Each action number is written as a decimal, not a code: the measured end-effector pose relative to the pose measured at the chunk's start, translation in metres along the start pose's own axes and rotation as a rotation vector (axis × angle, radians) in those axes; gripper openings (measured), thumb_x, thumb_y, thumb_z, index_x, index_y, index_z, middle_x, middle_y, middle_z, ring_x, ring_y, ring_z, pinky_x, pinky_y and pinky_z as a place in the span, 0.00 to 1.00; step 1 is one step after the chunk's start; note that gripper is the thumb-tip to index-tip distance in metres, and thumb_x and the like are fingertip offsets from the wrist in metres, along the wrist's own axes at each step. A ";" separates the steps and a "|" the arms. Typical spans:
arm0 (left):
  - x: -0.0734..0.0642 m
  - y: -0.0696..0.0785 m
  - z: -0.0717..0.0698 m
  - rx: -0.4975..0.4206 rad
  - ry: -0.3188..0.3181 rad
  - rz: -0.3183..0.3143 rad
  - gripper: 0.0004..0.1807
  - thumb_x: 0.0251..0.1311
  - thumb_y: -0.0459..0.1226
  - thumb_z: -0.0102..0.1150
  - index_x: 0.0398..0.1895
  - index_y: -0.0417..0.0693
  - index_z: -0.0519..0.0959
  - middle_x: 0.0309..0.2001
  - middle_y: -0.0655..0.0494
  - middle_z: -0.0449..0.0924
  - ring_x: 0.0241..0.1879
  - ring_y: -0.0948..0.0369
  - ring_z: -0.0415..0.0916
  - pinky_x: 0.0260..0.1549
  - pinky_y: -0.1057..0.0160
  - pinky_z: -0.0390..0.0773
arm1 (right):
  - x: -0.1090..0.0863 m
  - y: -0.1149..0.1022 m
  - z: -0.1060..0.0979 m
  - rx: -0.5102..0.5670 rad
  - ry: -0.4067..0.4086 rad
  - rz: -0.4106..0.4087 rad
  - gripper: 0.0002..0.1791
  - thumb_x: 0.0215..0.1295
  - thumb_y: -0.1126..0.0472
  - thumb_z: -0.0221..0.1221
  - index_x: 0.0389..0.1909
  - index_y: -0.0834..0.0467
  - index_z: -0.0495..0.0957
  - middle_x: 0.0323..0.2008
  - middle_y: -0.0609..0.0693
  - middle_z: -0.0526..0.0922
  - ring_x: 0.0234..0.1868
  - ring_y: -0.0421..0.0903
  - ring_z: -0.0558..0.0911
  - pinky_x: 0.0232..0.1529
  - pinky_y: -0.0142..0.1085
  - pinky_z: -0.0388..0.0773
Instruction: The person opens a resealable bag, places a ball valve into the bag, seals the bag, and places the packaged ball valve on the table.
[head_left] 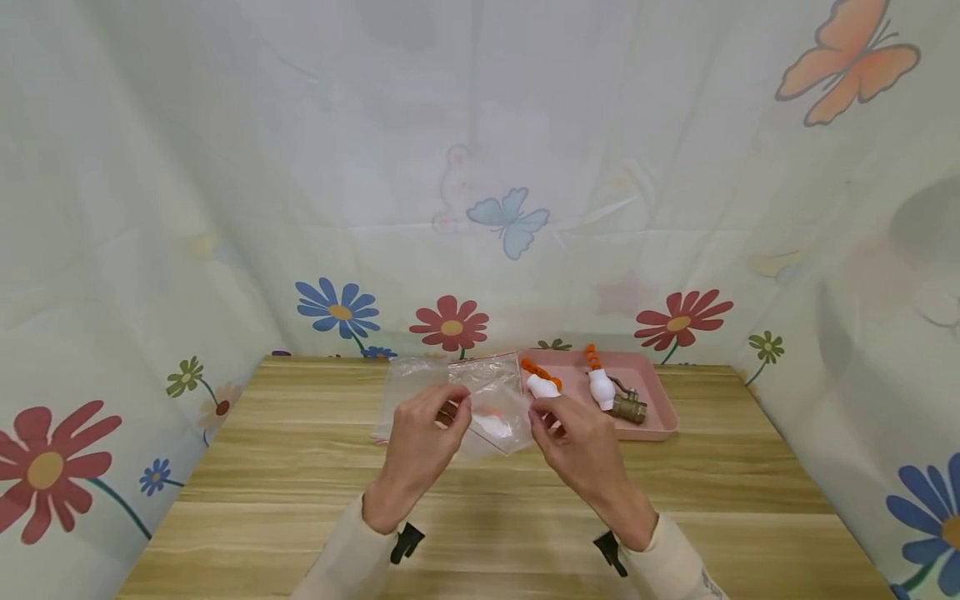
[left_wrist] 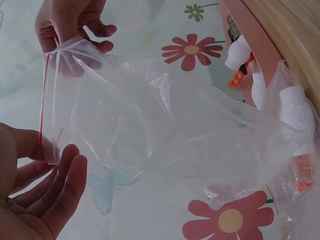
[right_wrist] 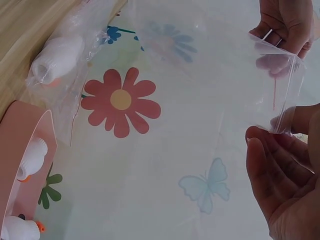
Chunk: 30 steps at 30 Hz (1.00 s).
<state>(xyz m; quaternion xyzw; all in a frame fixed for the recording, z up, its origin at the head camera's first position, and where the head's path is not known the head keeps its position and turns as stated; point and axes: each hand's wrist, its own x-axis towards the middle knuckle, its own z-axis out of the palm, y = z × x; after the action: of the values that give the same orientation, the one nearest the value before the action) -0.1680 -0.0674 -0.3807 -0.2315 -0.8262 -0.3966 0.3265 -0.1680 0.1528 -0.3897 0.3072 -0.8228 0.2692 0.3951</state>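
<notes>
A clear zip bag with a red line along its mouth is stretched between my two hands. My left hand pinches one top corner between thumb and fingers. The opposite corner is pinched by my right hand. In the left wrist view the bag hangs thin and slack, with nothing inside it. Beyond it, a second clear bag holds a white bulb-shaped piece with an orange part. That piece shows through the held bag in the head view.
A pink tray stands at the back right of the wooden table. In it lie white bulb-shaped pieces with orange strips and a brass-coloured fitting. More clear plastic lies left of the tray. A flowered curtain hangs behind.
</notes>
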 end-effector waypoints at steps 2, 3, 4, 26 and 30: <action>0.000 0.000 -0.001 -0.004 0.000 0.001 0.02 0.57 0.29 0.64 0.33 0.42 0.84 0.29 0.54 0.85 0.24 0.66 0.81 0.26 0.74 0.80 | 0.000 0.000 0.000 -0.013 -0.013 -0.008 0.07 0.52 0.69 0.68 0.31 0.58 0.82 0.24 0.46 0.84 0.22 0.36 0.81 0.22 0.27 0.78; 0.001 -0.001 -0.001 -0.002 0.001 0.001 0.02 0.57 0.29 0.64 0.33 0.42 0.84 0.29 0.54 0.85 0.24 0.66 0.81 0.26 0.74 0.80 | -0.001 0.000 0.000 -0.021 -0.018 -0.015 0.07 0.51 0.68 0.68 0.31 0.58 0.82 0.23 0.46 0.84 0.22 0.35 0.81 0.22 0.26 0.78; 0.001 -0.001 -0.001 -0.001 0.001 0.001 0.02 0.56 0.29 0.63 0.32 0.42 0.84 0.28 0.54 0.85 0.23 0.66 0.80 0.26 0.74 0.79 | -0.001 0.000 0.000 -0.024 -0.025 -0.020 0.06 0.51 0.68 0.68 0.30 0.57 0.82 0.23 0.45 0.84 0.22 0.35 0.81 0.22 0.27 0.78; 0.002 -0.006 -0.003 0.074 -0.042 -0.043 0.03 0.51 0.27 0.64 0.27 0.40 0.85 0.23 0.53 0.84 0.21 0.65 0.79 0.24 0.72 0.79 | 0.013 0.017 -0.012 0.005 -0.169 -0.163 0.18 0.71 0.45 0.54 0.38 0.56 0.82 0.31 0.46 0.85 0.25 0.37 0.83 0.24 0.29 0.78; 0.002 -0.008 -0.003 0.081 -0.035 -0.029 0.03 0.50 0.27 0.63 0.27 0.40 0.85 0.23 0.54 0.84 0.21 0.65 0.79 0.23 0.72 0.78 | 0.020 0.034 -0.017 -0.079 -0.213 -0.150 0.17 0.68 0.46 0.59 0.39 0.56 0.81 0.31 0.46 0.84 0.27 0.39 0.83 0.23 0.31 0.76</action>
<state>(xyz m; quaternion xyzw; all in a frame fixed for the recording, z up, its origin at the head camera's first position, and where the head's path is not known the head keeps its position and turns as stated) -0.1734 -0.0741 -0.3817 -0.2132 -0.8503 -0.3634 0.3154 -0.1940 0.1810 -0.3710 0.3790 -0.8447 0.1721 0.3363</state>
